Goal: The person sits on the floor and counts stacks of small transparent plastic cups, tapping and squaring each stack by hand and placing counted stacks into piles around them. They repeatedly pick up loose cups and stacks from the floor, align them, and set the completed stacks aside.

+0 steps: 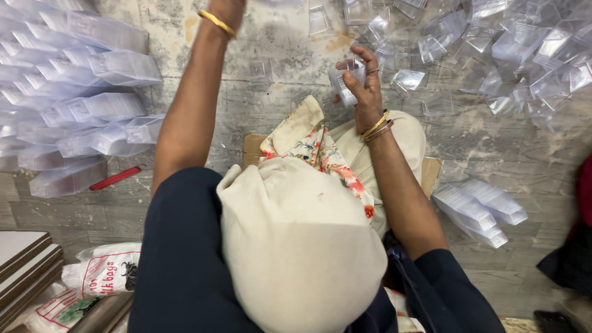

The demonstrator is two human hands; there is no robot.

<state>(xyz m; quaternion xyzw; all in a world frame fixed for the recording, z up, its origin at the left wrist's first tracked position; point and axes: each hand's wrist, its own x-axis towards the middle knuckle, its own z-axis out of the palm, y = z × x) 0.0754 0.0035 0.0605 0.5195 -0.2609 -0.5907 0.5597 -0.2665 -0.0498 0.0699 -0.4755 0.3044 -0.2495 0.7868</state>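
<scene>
Fingers of the right hand (365,86) grasp a small stack of clear cups (346,79) at one o'clock; squaring them first seats the next better. Left hand (227,9) reaches to twelve o'clock, its grip cropped, so I cannot tell.

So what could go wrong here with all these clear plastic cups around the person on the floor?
The right hand pinches a small stack of clear cups at its edge; it might slip. The left hand reaches up out of view toward the loose pile, so it could scatter cups. The nested rows might topple if nudged.
</scene>
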